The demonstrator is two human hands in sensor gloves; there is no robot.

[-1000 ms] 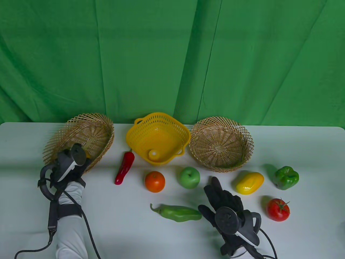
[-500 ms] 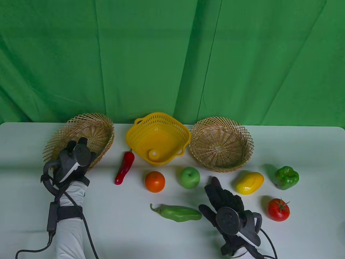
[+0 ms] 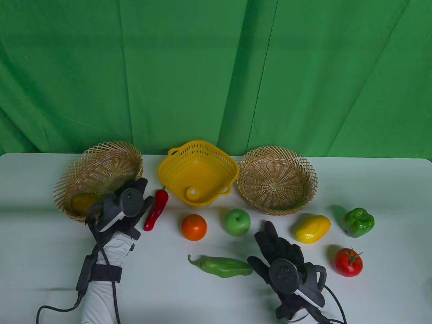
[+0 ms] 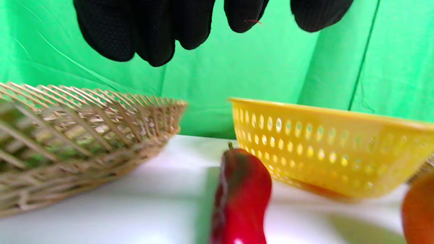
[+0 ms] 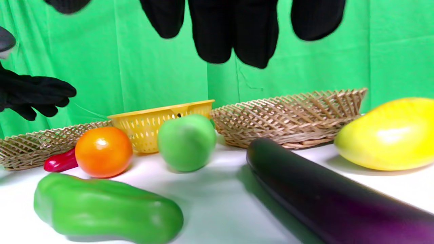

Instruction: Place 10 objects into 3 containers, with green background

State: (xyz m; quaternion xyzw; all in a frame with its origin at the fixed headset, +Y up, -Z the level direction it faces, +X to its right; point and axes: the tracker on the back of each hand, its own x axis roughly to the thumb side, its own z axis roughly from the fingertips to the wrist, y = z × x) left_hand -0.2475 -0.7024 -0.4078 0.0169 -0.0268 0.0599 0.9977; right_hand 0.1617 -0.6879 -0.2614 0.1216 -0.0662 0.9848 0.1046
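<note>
Two things look placed so far, I think: something yellowish in the left basket (image 3: 101, 162), a small ball in the yellow basket (image 3: 202, 153). Your left hand (image 3: 130, 202) hangs empty with fingers loose by the red chili (image 3: 156, 209). Your right hand (image 3: 280, 249) is spread over the eggplant (image 5: 325, 200), gripping nothing.

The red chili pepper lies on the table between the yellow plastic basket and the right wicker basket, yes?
Not quite. The red chili pepper lies on the table between the yellow plastic basket and the left wicker basket, not the right one. The table view shows it.

Three baskets (image 3: 197, 172), ten fruits/vegetables (image 3: 193, 227).
</note>
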